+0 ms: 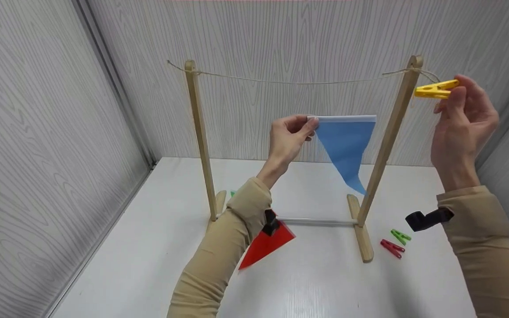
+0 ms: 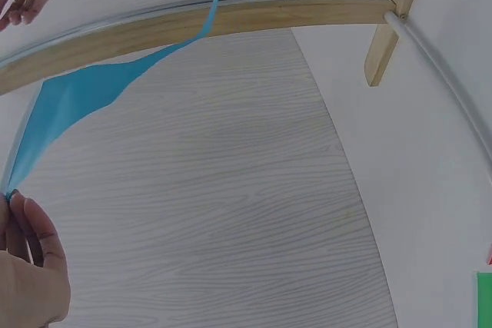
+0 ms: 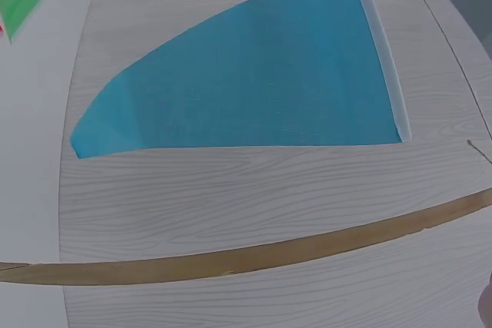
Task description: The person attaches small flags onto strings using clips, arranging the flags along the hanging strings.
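My left hand point(image 1: 287, 137) pinches the upper left corner of a blue triangular pennant point(image 1: 345, 143) with a white top edge. The pennant hangs below the string point(image 1: 298, 83), apart from it, and its tip reaches the right wooden post point(image 1: 389, 141). In the right wrist view the pennant point(image 3: 254, 74) spreads wide, its white edge to the right. My right hand point(image 1: 464, 119) holds a yellow clothespin point(image 1: 435, 89) between thumb and fingers, just right of that post's top. Only a sliver of this hand point(image 3: 486, 305) shows in the right wrist view.
A left wooden post point(image 1: 201, 141) bears the string's other end. A white rod point(image 1: 316, 221) joins the posts low down. On the table point(image 1: 117, 247) lie a red pennant point(image 1: 267, 245), partly under my left forearm, a green piece point(image 2: 484, 297), a green clothespin point(image 1: 400, 237) and a red clothespin point(image 1: 392, 248).
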`<state>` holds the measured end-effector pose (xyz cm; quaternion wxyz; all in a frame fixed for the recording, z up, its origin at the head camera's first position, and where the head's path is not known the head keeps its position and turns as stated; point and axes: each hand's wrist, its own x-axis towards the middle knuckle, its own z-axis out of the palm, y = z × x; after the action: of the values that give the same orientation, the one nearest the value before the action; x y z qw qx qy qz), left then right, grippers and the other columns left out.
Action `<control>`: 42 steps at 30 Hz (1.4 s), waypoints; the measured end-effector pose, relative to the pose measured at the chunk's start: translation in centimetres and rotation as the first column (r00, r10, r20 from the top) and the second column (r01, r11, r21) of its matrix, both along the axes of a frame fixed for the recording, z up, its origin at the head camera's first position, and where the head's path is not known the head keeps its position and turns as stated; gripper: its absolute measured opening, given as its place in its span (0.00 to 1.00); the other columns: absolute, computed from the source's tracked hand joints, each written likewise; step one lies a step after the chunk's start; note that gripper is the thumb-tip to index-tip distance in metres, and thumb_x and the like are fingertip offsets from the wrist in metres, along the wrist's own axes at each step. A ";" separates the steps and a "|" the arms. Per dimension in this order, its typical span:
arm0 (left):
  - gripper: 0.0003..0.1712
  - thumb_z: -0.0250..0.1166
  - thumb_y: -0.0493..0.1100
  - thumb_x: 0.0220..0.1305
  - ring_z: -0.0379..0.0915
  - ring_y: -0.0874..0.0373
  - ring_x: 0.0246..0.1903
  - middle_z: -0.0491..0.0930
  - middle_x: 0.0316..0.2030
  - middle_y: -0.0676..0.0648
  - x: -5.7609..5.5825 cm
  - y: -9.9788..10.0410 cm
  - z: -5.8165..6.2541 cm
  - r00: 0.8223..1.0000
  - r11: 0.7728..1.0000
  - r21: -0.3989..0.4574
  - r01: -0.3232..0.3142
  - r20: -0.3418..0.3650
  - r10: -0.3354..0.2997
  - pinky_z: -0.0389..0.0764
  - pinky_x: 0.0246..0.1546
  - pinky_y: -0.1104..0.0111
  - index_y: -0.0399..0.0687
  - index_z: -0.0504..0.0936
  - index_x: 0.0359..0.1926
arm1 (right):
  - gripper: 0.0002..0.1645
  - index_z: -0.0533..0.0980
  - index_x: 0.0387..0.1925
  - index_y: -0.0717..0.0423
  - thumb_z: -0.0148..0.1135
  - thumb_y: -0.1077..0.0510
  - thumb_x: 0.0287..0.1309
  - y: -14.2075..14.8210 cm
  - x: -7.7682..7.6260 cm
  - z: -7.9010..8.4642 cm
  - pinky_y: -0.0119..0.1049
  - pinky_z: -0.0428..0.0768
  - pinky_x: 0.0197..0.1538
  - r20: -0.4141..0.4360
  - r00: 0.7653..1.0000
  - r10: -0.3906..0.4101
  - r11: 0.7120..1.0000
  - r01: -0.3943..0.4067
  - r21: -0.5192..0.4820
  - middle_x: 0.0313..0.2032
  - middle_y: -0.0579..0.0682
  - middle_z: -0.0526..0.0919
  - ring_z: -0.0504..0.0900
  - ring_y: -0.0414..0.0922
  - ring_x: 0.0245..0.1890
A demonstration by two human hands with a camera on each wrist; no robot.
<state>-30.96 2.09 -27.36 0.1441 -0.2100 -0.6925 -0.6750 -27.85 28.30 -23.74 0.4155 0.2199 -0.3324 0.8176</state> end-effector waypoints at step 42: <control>0.12 0.65 0.39 0.69 0.82 0.53 0.35 0.85 0.39 0.36 -0.5 3.2 4.2 0.999 0.994 0.109 -0.004 -0.043 0.009 0.85 0.38 0.74 0.32 0.85 0.46 | 0.11 0.86 0.42 0.59 0.70 0.57 0.60 -0.6 -2.1 6.2 0.25 0.61 0.34 0.024 0.902 -0.430 0.660 0.296 0.691 0.34 0.39 0.82 0.70 0.35 0.31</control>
<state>-31.47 5.33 -23.13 0.1726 -0.2144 -0.6521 -0.7064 -29.98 27.69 -17.50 0.4303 0.2067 -0.6787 0.5582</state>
